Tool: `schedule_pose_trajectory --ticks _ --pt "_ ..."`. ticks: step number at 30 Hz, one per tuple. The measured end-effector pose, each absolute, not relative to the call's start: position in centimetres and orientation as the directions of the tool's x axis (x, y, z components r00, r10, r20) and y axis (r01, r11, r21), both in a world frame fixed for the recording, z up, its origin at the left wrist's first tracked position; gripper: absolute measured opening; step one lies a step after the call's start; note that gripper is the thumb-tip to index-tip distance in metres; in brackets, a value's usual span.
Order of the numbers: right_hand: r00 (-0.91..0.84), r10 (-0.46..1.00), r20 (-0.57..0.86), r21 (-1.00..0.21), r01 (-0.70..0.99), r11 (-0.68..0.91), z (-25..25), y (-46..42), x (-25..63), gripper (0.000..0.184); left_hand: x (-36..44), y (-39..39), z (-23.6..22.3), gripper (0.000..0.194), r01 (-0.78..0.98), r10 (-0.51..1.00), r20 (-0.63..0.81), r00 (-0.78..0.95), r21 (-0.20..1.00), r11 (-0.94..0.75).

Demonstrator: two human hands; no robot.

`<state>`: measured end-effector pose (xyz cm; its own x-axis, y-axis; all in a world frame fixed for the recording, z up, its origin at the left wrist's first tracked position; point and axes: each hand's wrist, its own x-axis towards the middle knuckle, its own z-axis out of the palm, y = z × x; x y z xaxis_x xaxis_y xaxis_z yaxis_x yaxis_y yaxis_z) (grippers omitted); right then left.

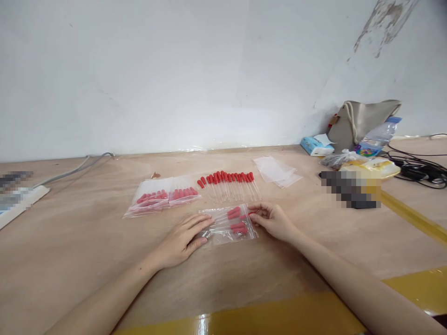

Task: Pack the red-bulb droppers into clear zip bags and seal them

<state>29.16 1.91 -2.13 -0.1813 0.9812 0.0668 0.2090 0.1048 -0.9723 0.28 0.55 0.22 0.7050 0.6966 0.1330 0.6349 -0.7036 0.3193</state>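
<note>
A clear zip bag [223, 238] lies flat in front of me with several red-bulbed droppers [239, 226] inside, their thin stems pointing left. My left hand [183, 239] rests on the bag's left end, fingers stretched out and thumb apart. At the bag's right end, by its mouth, my right hand [274, 221] is closed in a pinch on the red bulb of a dropper [248, 215]; its stem runs into the bag. Just beyond, several loose droppers [226, 179] lie in a row, bulbs away from me. Filled zip bags [148, 204] are stacked to the left.
Flat zip bags [275, 171] lie at the back right of the droppers. Farther right are a tissue pack [317, 145], a grey bag [366, 121], a yellow-white packet [380, 167] and black cables [422, 170]. A power strip [24, 204] sits at the left; the wall [174, 79] stands behind.
</note>
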Motion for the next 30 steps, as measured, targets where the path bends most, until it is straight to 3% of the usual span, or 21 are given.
schedule_pose_trajectory --ticks 4,13,17,20,23,27,30 --pt "-0.233 0.973 0.005 -1.000 0.027 0.011 -2.0 1.2 28.5 0.036 0.3 0.5 0.3 0.041 0.634 0.697 0.131 0.705 0.324 -0.702" --pt "-0.443 0.890 -0.109 -0.980 -0.103 -0.172 -0.5 1.3 29.6 0.046 0.1 0.6 0.0 0.041 0.615 0.689 0.147 0.709 0.348 -0.707" --pt "-0.519 0.844 -0.134 -0.988 -0.002 -0.158 -0.3 1.4 30.0 0.048 0.0 0.7 -0.1 0.041 0.604 0.683 0.153 0.715 0.356 -0.713" --pt "-0.277 0.953 -0.126 -0.990 0.102 -0.102 -0.7 1.4 29.7 0.045 -0.1 0.8 -0.2 0.038 0.602 0.672 0.139 0.727 0.342 -0.722" --pt "-0.049 0.985 -0.167 -0.962 0.225 -0.152 -0.6 1.5 29.1 0.038 -0.1 0.9 -0.2 0.037 0.585 0.652 0.153 0.742 0.328 -0.742" --pt "-0.117 0.961 -0.249 -0.919 0.341 -0.196 -0.3 1.6 28.4 0.033 0.0 1.0 -0.2 0.037 0.543 0.607 0.161 0.778 0.313 -0.780" --pt "-0.165 0.960 -0.228 -0.920 0.360 -0.157 -0.5 1.6 28.2 0.030 0.2 1.0 -0.1 0.037 0.528 0.596 0.161 0.787 0.323 -0.785"
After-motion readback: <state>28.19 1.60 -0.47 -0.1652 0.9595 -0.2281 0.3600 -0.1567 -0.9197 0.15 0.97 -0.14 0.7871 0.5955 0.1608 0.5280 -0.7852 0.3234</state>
